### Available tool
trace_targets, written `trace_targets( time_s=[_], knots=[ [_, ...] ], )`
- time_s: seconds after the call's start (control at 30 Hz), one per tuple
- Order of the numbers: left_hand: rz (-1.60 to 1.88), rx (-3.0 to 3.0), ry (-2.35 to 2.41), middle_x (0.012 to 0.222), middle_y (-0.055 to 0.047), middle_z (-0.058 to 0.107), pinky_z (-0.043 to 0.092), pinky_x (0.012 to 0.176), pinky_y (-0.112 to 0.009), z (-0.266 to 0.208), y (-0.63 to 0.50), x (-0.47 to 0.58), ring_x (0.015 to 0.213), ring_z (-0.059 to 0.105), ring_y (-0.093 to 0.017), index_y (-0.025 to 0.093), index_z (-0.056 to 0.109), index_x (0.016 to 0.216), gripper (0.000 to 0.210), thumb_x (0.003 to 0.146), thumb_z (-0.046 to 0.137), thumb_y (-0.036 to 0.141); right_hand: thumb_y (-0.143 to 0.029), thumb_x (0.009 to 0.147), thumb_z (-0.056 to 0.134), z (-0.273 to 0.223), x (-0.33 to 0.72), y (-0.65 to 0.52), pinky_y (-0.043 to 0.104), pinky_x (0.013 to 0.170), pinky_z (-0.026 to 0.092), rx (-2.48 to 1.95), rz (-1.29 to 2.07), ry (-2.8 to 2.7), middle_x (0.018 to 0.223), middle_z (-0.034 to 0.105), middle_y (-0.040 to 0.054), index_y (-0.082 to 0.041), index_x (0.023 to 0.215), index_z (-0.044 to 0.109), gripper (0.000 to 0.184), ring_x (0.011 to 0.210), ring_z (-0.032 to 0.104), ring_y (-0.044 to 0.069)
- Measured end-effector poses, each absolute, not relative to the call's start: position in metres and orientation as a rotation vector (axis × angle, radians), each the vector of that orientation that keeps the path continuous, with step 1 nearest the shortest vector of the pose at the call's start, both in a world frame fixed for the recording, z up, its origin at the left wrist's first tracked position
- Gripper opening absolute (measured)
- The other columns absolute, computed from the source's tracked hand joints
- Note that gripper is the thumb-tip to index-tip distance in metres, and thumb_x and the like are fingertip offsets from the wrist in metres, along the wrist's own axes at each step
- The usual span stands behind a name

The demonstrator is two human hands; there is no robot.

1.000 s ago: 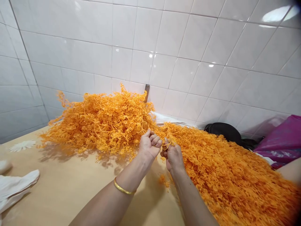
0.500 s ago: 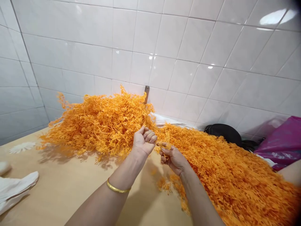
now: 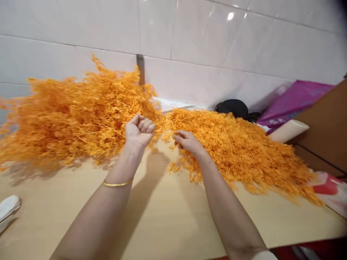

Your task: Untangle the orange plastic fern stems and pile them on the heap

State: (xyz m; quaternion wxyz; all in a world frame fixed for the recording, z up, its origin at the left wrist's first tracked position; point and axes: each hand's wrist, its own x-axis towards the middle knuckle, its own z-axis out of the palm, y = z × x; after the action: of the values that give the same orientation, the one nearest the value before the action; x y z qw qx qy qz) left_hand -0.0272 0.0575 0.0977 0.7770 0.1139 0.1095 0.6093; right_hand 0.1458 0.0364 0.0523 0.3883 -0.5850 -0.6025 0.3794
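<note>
Two heaps of orange, branching plastic flower pieces lie on the table: a left heap (image 3: 81, 112) and a lower right heap (image 3: 233, 148). My left hand (image 3: 139, 130) is closed in a fist, palm up, at the right side of the left heap; its curled fingers hide what they hold. My right hand (image 3: 188, 141) pinches a small orange plastic sprig (image 3: 174, 135) at the near edge of the right heap. Orange bits show in the gap between my hands. A few loose orange pieces (image 3: 174, 168) lie below my right hand.
The pale wooden table (image 3: 162, 224) meets a tiled wall. A black round item (image 3: 232, 107) and a purple bag (image 3: 292, 103) sit behind the right heap. A cream roll (image 3: 289, 130) and a brown panel (image 3: 325, 126) are at right. White cloth (image 3: 9, 207) lies at left.
The view has swung right and down, bringing the cream roll and brown panel into sight. My hands have moved slightly apart. The orange strands at my right fingers show less now.
</note>
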Motion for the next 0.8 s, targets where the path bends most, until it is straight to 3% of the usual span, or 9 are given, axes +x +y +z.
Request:
trace_targets(
  time_s=[0.1, 0.2, 0.33, 0.57, 0.7, 0.73, 0.8],
  knots=[
    [1.314, 0.265, 0.29, 0.037, 0.007, 0.014, 0.017, 0.031, -0.018, 0.097, 0.062, -0.03, 0.03, 0.016, -0.005, 0.018, 0.027, 0.05, 0.033, 0.083, 0.027, 0.019, -0.037, 0.07, 0.054, 0.055, 0.147, 0.037, 0.029, 0.076, 0.039, -1.677, 0.607, -1.894, 0.096, 0.058, 0.0077, -0.016, 0.094, 0.057, 0.032, 0.087, 0.052, 0.017],
    [1.335, 0.28, 0.341, 0.036, 0.006, 0.011, 0.016, 0.03, -0.019, 0.097, 0.063, -0.032, 0.03, 0.014, -0.006, 0.019, 0.019, 0.05, 0.034, 0.082, 0.028, 0.018, -0.039, 0.074, 0.05, 0.061, 0.141, 0.03, 0.035, 0.084, 0.034, -1.693, 0.312, -2.002, 0.105, 0.054, 0.0095, -0.015, 0.1, 0.055, 0.035, 0.101, 0.045, 0.021],
    [1.367, 0.339, 0.377, 0.037, 0.006, 0.007, 0.013, 0.03, -0.02, 0.1, 0.062, -0.033, 0.031, 0.01, -0.006, 0.019, 0.009, 0.052, 0.035, 0.081, 0.026, 0.014, -0.034, 0.08, 0.043, 0.075, 0.142, -0.005, 0.032, 0.081, 0.036, -1.486, 0.237, -1.954, 0.096, 0.057, 0.0045, -0.014, 0.094, 0.056, 0.028, 0.093, 0.049, 0.016],
    [1.321, 0.526, 0.485, 0.038, 0.006, 0.007, 0.015, 0.034, -0.021, 0.104, 0.051, -0.017, 0.034, 0.01, -0.006, 0.019, 0.006, 0.052, 0.034, 0.075, 0.03, 0.01, -0.031, 0.082, 0.043, 0.091, 0.201, -0.175, 0.023, 0.07, 0.041, -1.437, 0.683, -1.884, 0.083, 0.06, 0.0006, -0.018, 0.087, 0.059, 0.022, 0.079, 0.054, 0.011],
    [1.261, 0.586, 0.499, 0.038, 0.007, 0.01, 0.015, 0.036, -0.021, 0.095, 0.032, -0.004, 0.034, 0.011, -0.007, 0.018, 0.015, 0.051, 0.031, 0.075, 0.033, 0.014, -0.032, 0.082, 0.04, 0.031, 0.219, -0.258, 0.023, 0.066, 0.043, -1.392, 1.203, -1.949, 0.082, 0.061, 0.0029, -0.02, 0.09, 0.06, 0.025, 0.074, 0.056, 0.012],
    [1.24, 0.592, 0.508, 0.038, 0.007, 0.009, 0.014, 0.037, -0.021, 0.091, 0.025, -0.003, 0.034, 0.011, -0.007, 0.018, 0.017, 0.051, 0.03, 0.076, 0.032, 0.015, -0.034, 0.083, 0.038, 0.006, 0.217, -0.268, 0.024, 0.068, 0.043, -1.477, 1.232, -1.92, 0.086, 0.061, 0.0042, -0.02, 0.092, 0.06, 0.027, 0.078, 0.056, 0.013],
    [1.205, 0.591, 0.551, 0.037, 0.007, 0.008, 0.012, 0.037, -0.021, 0.078, 0.011, -0.004, 0.033, 0.01, -0.006, 0.018, 0.021, 0.051, 0.029, 0.078, 0.031, 0.017, -0.039, 0.083, 0.034, -0.05, 0.205, -0.277, 0.031, 0.08, 0.04, -1.81, 0.986, -1.814, 0.104, 0.056, 0.0086, -0.02, 0.107, 0.053, 0.036, 0.095, 0.051, 0.018]
  ],
)
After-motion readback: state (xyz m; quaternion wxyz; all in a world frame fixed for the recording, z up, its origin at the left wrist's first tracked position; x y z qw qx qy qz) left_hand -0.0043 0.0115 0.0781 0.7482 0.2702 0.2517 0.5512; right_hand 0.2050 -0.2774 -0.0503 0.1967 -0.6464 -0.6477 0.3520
